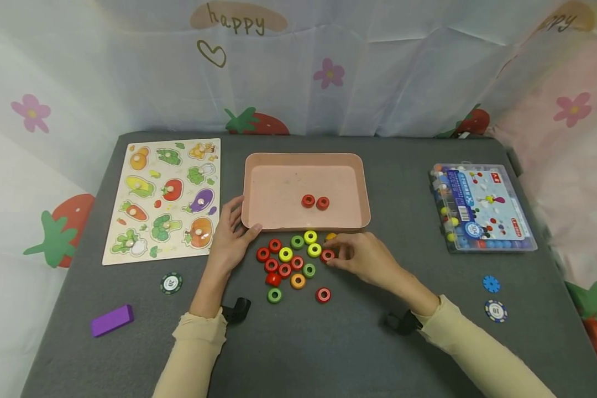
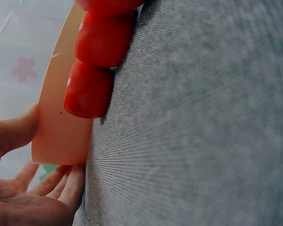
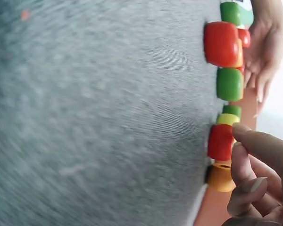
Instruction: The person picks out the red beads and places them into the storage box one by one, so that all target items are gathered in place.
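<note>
At the near left corner of a pink tray (image 1: 303,222), my left hand (image 1: 230,235) holds the rim, thumb on the front side and fingers along the left wall. Two red beads (image 1: 308,200) lie inside the tray. My right hand (image 1: 365,257) pinches a red ring-shaped bead (image 3: 220,142) between thumb and forefinger, just in front of the tray. Beside it stands an orange bead (image 3: 220,178), partly hidden by the hand in the head view. Several red, green, yellow and orange beads (image 1: 284,270) are gathered between my hands.
A wooden vegetable puzzle board (image 1: 161,202) lies at the left, above a dark poker chip (image 1: 171,283) and a purple block (image 1: 112,320). On the right are a clear case (image 1: 485,207) of small coloured balls, a blue disc (image 1: 491,284) and another chip (image 1: 496,311).
</note>
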The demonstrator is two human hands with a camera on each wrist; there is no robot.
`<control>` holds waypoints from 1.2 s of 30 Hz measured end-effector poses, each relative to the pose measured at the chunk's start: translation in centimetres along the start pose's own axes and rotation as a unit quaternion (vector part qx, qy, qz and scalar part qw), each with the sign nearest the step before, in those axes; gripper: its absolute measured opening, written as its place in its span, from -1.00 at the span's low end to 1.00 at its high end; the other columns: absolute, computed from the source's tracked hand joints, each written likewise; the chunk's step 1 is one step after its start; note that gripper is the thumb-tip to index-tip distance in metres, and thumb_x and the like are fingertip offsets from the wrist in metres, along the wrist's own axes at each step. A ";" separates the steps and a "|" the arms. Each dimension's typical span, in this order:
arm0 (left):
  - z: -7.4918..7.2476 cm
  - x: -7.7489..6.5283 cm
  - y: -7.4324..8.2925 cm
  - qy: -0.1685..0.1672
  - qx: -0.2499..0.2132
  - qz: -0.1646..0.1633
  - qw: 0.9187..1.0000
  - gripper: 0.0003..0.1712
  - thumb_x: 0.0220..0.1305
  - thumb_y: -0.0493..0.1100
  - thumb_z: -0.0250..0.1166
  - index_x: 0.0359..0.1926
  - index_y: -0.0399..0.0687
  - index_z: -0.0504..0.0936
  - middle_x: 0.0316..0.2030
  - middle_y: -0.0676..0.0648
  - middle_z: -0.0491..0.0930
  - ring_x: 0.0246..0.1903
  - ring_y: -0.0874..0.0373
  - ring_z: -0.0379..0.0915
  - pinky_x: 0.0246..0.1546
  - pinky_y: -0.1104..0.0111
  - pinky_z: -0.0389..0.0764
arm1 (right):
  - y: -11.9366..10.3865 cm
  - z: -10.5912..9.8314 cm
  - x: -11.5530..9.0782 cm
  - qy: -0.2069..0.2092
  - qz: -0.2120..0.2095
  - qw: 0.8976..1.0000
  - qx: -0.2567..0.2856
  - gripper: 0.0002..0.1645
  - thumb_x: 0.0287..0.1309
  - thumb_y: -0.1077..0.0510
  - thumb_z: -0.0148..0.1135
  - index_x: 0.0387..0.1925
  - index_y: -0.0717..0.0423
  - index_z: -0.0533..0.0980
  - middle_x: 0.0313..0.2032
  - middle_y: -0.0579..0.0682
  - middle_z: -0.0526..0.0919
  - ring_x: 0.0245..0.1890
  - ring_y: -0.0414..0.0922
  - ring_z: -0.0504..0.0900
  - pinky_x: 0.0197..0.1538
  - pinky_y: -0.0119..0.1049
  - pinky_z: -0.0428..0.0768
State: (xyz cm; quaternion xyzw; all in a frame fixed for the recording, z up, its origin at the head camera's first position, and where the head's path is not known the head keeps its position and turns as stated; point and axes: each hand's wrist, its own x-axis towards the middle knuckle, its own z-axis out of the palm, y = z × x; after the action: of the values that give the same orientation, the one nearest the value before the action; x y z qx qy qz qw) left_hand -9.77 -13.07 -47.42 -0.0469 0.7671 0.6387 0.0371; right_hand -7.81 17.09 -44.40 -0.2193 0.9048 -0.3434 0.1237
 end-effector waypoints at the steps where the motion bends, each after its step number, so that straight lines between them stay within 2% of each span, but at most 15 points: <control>1: 0.0 0.0 0.0 0.000 0.000 0.000 1.000 -0.13 0.29 -0.28 0.37 0.52 0.00 0.13 0.47 -0.22 0.22 0.48 -0.06 0.11 0.45 0.01 0.22 | 0.1 0.1 0.0 -0.002 0.003 1.000 -0.001 -0.62 0.05 0.07 0.54 -0.05 -0.02 0.70 -0.57 -0.26 0.56 -0.61 -0.29 0.45 -0.56 -0.41 0.36; 5: 0.0 0.0 0.0 0.000 0.001 0.000 1.000 -0.13 0.29 -0.27 0.37 0.52 0.01 0.13 0.48 -0.21 0.21 0.48 -0.07 0.10 0.45 0.00 0.21 | 0.5 0.6 0.1 -0.007 0.004 1.000 -0.011 -0.63 0.04 0.06 0.55 -0.08 -0.03 0.70 -0.57 -0.27 0.56 -0.60 -0.33 0.46 -0.54 -0.41 0.38; 9: -0.1 0.0 0.1 0.000 0.001 0.000 1.000 -0.13 0.29 -0.28 0.37 0.52 0.01 0.13 0.47 -0.21 0.22 0.48 -0.07 0.11 0.45 0.00 0.21 | 0.5 0.4 0.3 0.006 -0.018 1.000 -0.001 -0.69 0.04 0.05 0.55 -0.15 -0.04 0.70 -0.57 -0.29 0.57 -0.61 -0.34 0.46 -0.54 -0.41 0.41; 15: -0.1 0.0 0.0 0.002 0.001 -0.001 1.000 -0.14 0.30 -0.28 0.36 0.51 0.00 0.14 0.47 -0.21 0.22 0.48 -0.06 0.10 0.45 0.00 0.21 | 0.2 -1.5 1.5 0.082 -0.046 0.995 0.038 -0.69 0.03 0.10 0.56 -0.15 -0.02 0.69 -0.57 -0.21 0.57 -0.63 -0.26 0.47 -0.58 -0.39 0.42; 19: -0.1 0.1 -0.1 0.001 0.001 -0.002 1.000 -0.14 0.30 -0.29 0.35 0.51 -0.01 0.13 0.48 -0.21 0.21 0.48 -0.06 0.10 0.45 0.00 0.21 | 0.5 -2.5 3.2 0.121 -0.030 0.991 0.045 -0.68 0.02 0.12 0.56 -0.14 0.02 0.69 -0.51 -0.12 0.60 -0.58 -0.20 0.51 -0.57 -0.37 0.41; 22: -0.1 0.1 -0.1 0.001 -0.001 -0.003 1.000 -0.14 0.30 -0.30 0.35 0.52 -0.01 0.13 0.48 -0.22 0.21 0.48 -0.06 0.10 0.45 0.01 0.21 | 0.8 -2.8 4.5 0.113 0.004 0.993 0.042 -0.67 0.03 0.12 0.55 -0.14 0.07 0.69 -0.46 -0.05 0.59 -0.51 -0.15 0.53 -0.51 -0.35 0.43; 27: -0.1 0.0 -0.1 0.000 -0.006 -0.005 1.000 -0.13 0.30 -0.30 0.35 0.52 0.01 0.12 0.48 -0.21 0.20 0.49 -0.05 0.09 0.46 0.01 0.19 | 0.9 -2.5 6.3 0.071 0.057 0.995 0.037 -0.66 0.04 0.09 0.54 -0.14 0.12 0.67 -0.47 -0.01 0.59 -0.47 -0.08 0.51 -0.43 -0.29 0.46; 31: -0.1 0.0 0.0 -0.001 -0.008 -0.003 1.000 -0.13 0.30 -0.30 0.35 0.52 0.01 0.12 0.48 -0.21 0.20 0.49 -0.05 0.09 0.46 0.00 0.19 | 0.8 -1.8 7.5 0.064 0.062 0.995 0.047 -0.69 0.05 0.14 0.53 -0.16 0.13 0.67 -0.52 -0.01 0.59 -0.47 -0.08 0.50 -0.41 -0.27 0.45; 36: -0.1 0.0 0.1 0.000 -0.008 -0.002 1.000 -0.13 0.30 -0.32 0.35 0.52 0.00 0.12 0.48 -0.21 0.19 0.49 -0.05 0.08 0.46 0.00 0.19 | 0.6 -1.1 8.5 0.085 0.049 0.995 0.034 -0.72 0.03 0.18 0.53 -0.18 0.10 0.69 -0.58 -0.03 0.56 -0.51 -0.10 0.47 -0.43 -0.28 0.41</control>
State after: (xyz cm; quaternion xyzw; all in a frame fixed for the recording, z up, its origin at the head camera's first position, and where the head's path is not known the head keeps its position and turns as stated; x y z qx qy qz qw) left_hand -9.77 -13.12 -47.34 -0.0491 0.7619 0.6447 0.0384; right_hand -15.87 13.99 -44.63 -0.1404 0.9096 -0.3847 0.0703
